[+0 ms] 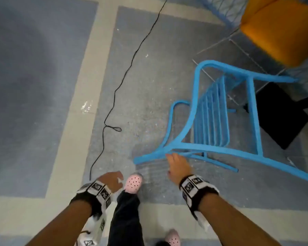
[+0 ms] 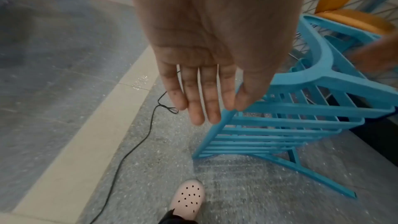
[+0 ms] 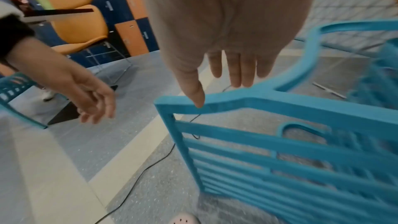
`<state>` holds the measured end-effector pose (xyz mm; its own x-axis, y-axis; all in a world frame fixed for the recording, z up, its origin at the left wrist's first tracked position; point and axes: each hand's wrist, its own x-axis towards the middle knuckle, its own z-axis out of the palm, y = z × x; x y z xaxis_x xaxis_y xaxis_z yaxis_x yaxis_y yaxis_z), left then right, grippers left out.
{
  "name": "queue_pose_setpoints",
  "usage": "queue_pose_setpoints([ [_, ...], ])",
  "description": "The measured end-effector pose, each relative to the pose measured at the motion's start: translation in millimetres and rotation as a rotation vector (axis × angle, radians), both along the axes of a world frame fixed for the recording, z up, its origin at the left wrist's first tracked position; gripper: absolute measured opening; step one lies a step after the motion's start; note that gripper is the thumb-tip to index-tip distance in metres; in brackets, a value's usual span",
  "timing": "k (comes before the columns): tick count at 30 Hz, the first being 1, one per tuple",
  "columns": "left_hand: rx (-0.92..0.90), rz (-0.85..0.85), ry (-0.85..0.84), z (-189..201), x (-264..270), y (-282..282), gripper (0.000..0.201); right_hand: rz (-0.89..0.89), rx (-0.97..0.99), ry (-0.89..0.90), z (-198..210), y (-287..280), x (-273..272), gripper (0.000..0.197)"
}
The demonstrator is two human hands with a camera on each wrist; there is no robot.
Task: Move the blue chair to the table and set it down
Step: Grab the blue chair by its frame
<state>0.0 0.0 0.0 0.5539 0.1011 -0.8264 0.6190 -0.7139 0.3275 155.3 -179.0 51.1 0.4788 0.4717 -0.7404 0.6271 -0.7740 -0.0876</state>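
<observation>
The blue slatted chair (image 1: 210,118) stands tilted on the speckled grey floor to my front right, its back toward me. My right hand (image 1: 176,165) reaches the top rail of the chair's back. In the right wrist view the right hand (image 3: 234,67) has straight fingers, and its thumb tip rests on the rail of the chair (image 3: 280,106) without curling round it. My left hand (image 1: 112,180) hangs free beside my leg, apart from the chair. In the left wrist view the left hand (image 2: 200,91) shows straight fingers with nothing in them, and the chair (image 2: 280,125) lies beyond it.
A black cable (image 1: 114,96) snakes across the floor left of the chair. An orange chair (image 1: 281,29) and a black base (image 1: 281,118) stand close behind it. My pink clogs (image 1: 133,182) are just below. Another blue chair (image 3: 15,89) and orange-blue lockers (image 3: 131,23) lie further off.
</observation>
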Motion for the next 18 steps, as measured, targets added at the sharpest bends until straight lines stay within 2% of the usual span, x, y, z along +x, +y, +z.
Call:
queue_pose_setpoints([
  [2,-0.031,0.081,-0.064,-28.4,18.9,10.3,0.052,0.057,0.107,-0.117,-23.6,43.2,6.3,0.044],
  [3,-0.042,0.071,-0.088,-40.6,29.4,13.2,0.052,0.165,0.033,-0.098,-31.9,59.5,5.9,0.030],
  [4,-0.037,0.061,-0.103,-50.5,41.6,16.9,0.053,0.198,-0.048,-0.078,-40.2,76.1,8.9,0.024],
  [6,-0.082,0.015,-0.095,-70.8,55.6,15.0,0.059,0.288,-0.124,0.013,-65.0,92.5,4.3,0.029],
  [9,-0.121,0.039,-0.094,-96.2,61.3,12.4,0.059,0.299,-0.154,0.065,-86.7,100.1,6.9,0.028],
  [14,-0.133,-0.019,-0.124,-100.3,54.6,10.7,0.063,0.316,-0.174,0.071,-83.4,104.5,8.2,0.028],
  [18,-0.145,-0.052,-0.178,-78.9,49.7,16.8,0.065,0.246,-0.134,0.069,-37.9,99.5,19.2,0.029],
])
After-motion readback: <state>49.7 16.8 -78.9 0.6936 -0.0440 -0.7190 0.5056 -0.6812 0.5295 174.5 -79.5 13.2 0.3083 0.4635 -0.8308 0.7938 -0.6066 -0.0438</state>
